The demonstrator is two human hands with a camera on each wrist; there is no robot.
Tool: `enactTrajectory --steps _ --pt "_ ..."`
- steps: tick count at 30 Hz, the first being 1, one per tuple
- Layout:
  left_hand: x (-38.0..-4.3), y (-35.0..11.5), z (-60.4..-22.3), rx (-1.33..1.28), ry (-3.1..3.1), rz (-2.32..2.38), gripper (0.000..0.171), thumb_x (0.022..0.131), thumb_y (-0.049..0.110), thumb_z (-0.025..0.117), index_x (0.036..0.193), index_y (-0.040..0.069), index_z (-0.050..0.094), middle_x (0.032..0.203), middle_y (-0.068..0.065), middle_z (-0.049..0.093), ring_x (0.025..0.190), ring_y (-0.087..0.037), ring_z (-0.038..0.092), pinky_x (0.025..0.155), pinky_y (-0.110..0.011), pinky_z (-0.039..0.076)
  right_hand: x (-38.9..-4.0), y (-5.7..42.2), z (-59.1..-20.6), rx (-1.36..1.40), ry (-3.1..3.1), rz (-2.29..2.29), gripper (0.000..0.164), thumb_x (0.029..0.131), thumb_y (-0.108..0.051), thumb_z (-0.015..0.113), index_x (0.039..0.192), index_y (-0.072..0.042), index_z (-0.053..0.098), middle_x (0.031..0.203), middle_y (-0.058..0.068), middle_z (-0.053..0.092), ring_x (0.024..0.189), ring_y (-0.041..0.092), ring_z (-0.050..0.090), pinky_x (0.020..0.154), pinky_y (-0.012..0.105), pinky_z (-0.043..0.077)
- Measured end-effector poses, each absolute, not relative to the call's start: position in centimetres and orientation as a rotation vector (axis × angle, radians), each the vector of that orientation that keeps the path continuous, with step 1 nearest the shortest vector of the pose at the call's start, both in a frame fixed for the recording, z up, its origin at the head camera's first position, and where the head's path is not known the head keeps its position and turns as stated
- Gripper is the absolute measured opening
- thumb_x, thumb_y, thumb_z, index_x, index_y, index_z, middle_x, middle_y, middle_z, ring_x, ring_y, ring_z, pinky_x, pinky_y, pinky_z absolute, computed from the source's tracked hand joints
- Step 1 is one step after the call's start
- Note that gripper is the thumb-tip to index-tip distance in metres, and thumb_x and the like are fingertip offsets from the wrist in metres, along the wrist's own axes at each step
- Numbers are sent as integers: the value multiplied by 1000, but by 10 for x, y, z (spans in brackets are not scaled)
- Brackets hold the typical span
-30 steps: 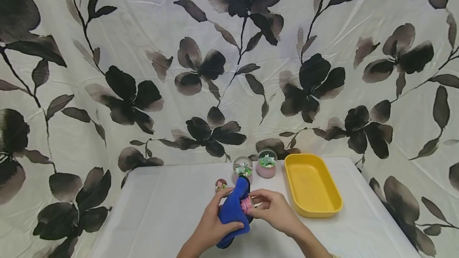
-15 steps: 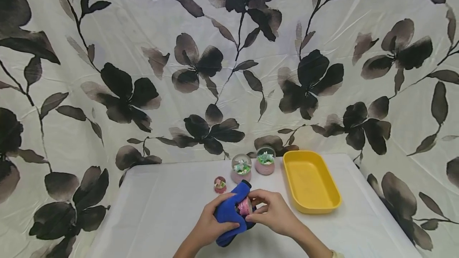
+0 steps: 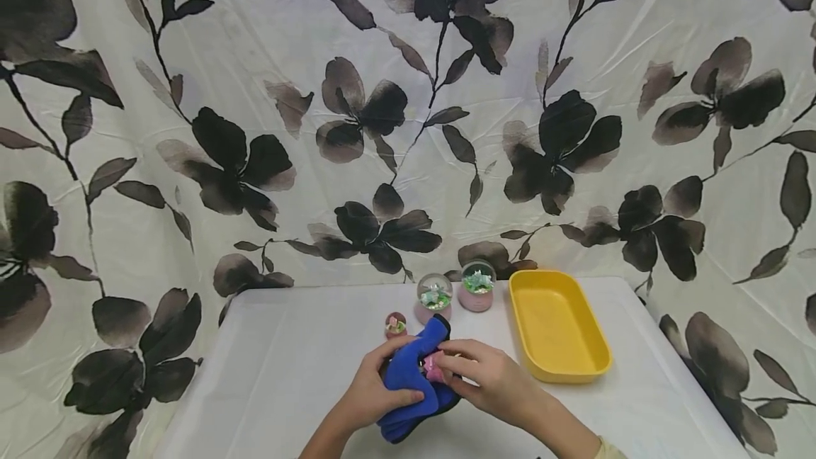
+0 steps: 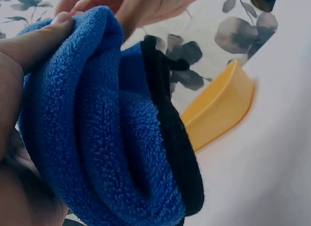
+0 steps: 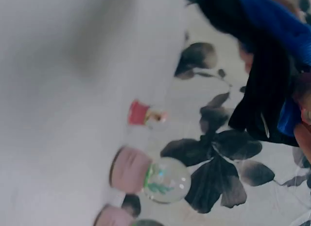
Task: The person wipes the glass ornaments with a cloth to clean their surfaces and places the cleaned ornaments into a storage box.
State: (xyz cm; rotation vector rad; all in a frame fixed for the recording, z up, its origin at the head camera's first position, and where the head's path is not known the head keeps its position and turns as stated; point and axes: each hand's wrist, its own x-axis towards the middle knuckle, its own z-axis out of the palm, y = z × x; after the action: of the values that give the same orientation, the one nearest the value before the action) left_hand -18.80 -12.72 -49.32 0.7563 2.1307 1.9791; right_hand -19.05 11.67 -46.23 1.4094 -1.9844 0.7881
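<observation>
So, pink trinket (image 3: 433, 368) lay at nine o'clock from nearer right hand (image 3: 494, 380), fingers (image 3: 468, 350) pinching it; left hand (image 3: 375, 389) gripped blue cloth (image 3: 403, 374); long axis unclear.

a dark-flowered white curtain (image 3: 293, 6) hangs behind a white-covered table (image 3: 274, 353).

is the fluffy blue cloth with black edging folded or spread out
Folded, loosely: the left-wrist view shows the blue cloth doubled over in thick layers, gripped by the left hand.
</observation>
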Motion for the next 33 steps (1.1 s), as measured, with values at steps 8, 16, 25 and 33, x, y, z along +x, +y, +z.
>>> enactTrajectory --steps 8,16,25,33 --pt "-194 -126 -503 797 2050 2022 59 83 11 76 137 9 51 125 -13 58 109 -29 60 89 -36 50 -203 115 -449 1568 -1653 224 26 103 -4 43 114 -2 67 111 12 68 101 21 65 90 29 48" --pt "-195 -124 -508 744 2160 2039 63 79 8 80 135 12 53 124 -11 60 106 -27 60 87 -37 51 -205 115 -461 1449 -2039 928 36 76 -5 83 109 -10 70 109 2 68 100 11 64 85 23 50" --pt "-195 -122 -504 816 2433 1836 63 73 24 87 129 24 59 125 -1 62 112 -27 58 91 -46 48 -208 117 -468 745 -2471 2264 41 70 -9 88 106 -3 69 99 9 70 90 24 68 75 34 56" --pt "-193 -125 -513 1003 2538 1761 63 70 30 88 127 25 61 123 4 62 112 -23 57 91 -46 48 -206 118 -481 550 -2325 2856 36 81 0 76 113 6 62 101 16 69 93 23 66 80 34 54"
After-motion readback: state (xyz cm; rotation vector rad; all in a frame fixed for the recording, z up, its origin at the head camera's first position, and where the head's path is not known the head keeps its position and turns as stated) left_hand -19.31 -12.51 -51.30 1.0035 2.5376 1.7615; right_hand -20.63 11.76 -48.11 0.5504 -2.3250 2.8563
